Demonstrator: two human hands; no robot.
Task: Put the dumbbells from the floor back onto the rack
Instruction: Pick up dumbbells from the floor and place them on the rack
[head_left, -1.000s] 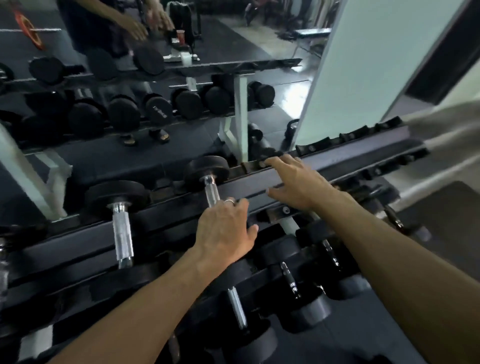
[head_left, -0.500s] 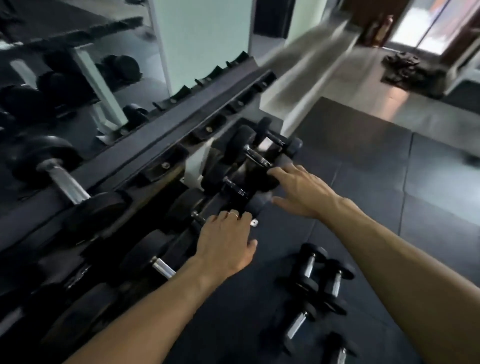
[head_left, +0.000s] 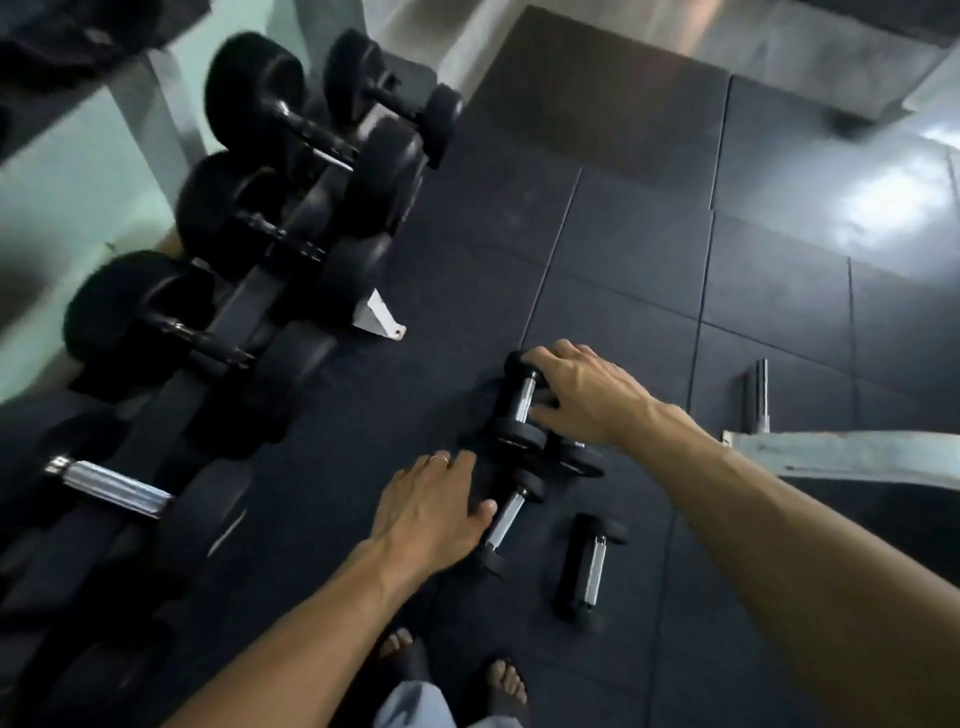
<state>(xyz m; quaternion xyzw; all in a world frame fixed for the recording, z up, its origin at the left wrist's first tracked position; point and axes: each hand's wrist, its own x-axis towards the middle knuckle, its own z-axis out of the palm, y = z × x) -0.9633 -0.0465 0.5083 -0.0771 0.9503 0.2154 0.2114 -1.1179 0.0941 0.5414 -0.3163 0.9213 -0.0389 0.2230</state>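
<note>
R hand (head_left: 587, 397) fingers spread over floor dumbbells (head_left: 517, 405), not gripping; L hand (head_left: 434, 506) open, flat beside another dumbbell (head_left: 506, 517)

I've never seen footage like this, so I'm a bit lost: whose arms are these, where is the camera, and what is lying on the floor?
There is no machine here. A person wears a camera on the head, looking down, so you see their own two arms and, at the bottom, their feet.

On the dark rubber floor lie four small dumbbells. The right hand reaches over the farthest dumbbell, with its fingers spread. The left hand hovers open beside the nearer dumbbell. Neither hand grips anything yet, as far as I can tell.

On the left stands the rack with larger dumbbells, where the small ones belong.
</note>
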